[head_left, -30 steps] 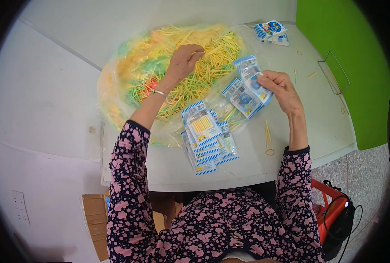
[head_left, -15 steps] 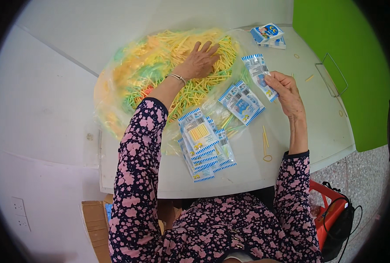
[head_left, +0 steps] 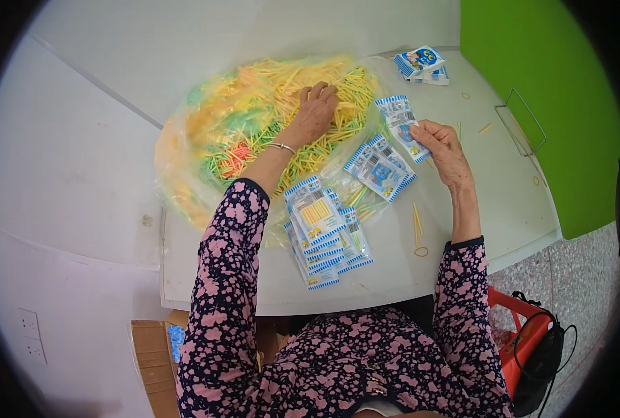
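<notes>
A large clear plastic bag (head_left: 179, 182) lies spread on the table, heaped with thin straw-like sticks (head_left: 310, 153), mostly yellow with green and some red. My left hand (head_left: 315, 115) reaches into the heap, fingers curled down on yellow sticks; its fingertips are hidden. To the right, my right hand (head_left: 444, 150) pinches a small blue-and-white packet (head_left: 397, 120) between thumb and fingers, just above the table. Beside it lie a few fanned packets (head_left: 379, 174). Nearer me sits an overlapping pile of similar packets (head_left: 317, 216); the top one shows yellow sticks through its window.
Blue-and-white packs (head_left: 421, 64) are stacked at the far right. Rubber bands (head_left: 421, 251) and loose sticks (head_left: 417, 219) lie on the white table (head_left: 407, 279). A green panel (head_left: 526, 70) with a wire handle borders the right. Below are a cardboard box (head_left: 153, 355) and red stool (head_left: 508, 334).
My left hand's fingers have drawn in from spread to curled, and the hand has pulled slightly nearer me. My right hand still holds the packet. The whole view has shifted a little.
</notes>
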Motion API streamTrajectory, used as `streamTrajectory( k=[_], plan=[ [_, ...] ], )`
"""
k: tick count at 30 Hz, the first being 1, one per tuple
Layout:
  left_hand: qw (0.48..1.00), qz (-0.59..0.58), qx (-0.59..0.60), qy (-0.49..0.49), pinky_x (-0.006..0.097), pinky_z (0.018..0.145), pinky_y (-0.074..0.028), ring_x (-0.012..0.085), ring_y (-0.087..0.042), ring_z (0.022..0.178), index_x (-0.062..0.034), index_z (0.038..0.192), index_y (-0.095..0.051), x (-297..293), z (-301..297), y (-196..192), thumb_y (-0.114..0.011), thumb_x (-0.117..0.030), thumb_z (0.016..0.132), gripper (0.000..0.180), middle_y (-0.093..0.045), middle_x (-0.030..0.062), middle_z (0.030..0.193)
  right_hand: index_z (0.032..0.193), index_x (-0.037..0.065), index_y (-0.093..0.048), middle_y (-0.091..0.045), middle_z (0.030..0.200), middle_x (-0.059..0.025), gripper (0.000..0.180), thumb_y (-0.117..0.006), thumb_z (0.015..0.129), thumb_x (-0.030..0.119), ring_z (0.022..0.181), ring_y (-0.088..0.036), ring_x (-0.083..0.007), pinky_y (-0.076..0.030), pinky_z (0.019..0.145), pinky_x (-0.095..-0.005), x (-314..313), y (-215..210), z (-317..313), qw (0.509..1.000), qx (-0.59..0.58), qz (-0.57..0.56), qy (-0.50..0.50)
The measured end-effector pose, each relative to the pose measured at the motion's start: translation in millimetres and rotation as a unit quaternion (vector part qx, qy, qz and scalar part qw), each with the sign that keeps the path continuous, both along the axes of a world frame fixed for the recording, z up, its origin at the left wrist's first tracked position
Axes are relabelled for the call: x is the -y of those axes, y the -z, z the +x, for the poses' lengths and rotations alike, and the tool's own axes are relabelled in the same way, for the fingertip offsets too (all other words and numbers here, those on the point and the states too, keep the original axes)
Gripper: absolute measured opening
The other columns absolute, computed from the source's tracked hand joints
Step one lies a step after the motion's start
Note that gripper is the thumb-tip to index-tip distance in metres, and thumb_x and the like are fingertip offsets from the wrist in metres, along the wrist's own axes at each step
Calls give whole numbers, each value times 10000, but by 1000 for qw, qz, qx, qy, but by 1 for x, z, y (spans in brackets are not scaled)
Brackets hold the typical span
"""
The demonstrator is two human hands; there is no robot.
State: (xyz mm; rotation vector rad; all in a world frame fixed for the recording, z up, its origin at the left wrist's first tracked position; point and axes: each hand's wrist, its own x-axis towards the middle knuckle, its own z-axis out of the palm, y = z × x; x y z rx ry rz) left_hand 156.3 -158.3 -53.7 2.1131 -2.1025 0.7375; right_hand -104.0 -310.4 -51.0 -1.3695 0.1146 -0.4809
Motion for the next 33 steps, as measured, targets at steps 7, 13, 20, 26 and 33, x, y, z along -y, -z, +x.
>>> streamTrajectory(
  k=[7, 13, 20, 26, 33],
  plan=[
    [940, -55, -296, -161, 378, 915, -333, 292, -512, 1020, -20, 1053, -467, -22, -11, -17, -513, -150, 884, 218, -598, 133, 991, 890, 8, -655, -620, 772, 31, 194, -589, 882, 190, 678, -507, -9, -391, 634, -170, -6, 3, 4, 1000, -15, -1, 3],
    [821, -117, -542, -138, 353, 842, -439, 250, -584, 897, 32, 1000, -495, -51, -21, -34, -460, -223, 939, 264, -646, 99, 923, 899, 18, -648, -618, 809, 32, 188, -584, 883, 194, 700, -497, -13, -382, 668, -177, -23, 5, 20, 999, -3, 34, 4],
    [352, -224, -905, -83, 424, 873, -461, 285, -552, 977, -22, 1002, -503, -67, -30, -49, -493, -163, 929, 159, -554, 155, 1001, 916, 42, -604, -613, 886, -16, 161, -560, 893, 195, 763, -549, -100, -414, 729, -221, -84, -17, 88, 987, 39, 150, 38],
    [178, -264, -947, 44, 413, 848, -472, 266, -555, 922, -1, 1016, -493, -56, -43, -40, -534, -124, 904, 171, -545, 147, 989, 897, 5, -500, -535, 811, -72, 141, -431, 939, 120, 723, -513, -156, -464, 722, -295, -129, -5, 150, 893, 103, 437, 34],
    [187, -340, -920, 51, 374, 798, -489, 272, -558, 859, 40, 1026, -475, -58, -53, -24, -488, -106, 923, 179, -552, 158, 921, 915, -21, -477, -521, 826, -85, 161, -389, 956, 107, 733, -512, -163, -471, 714, -277, -149, -18, 160, 852, 97, 499, 127]
  ],
)
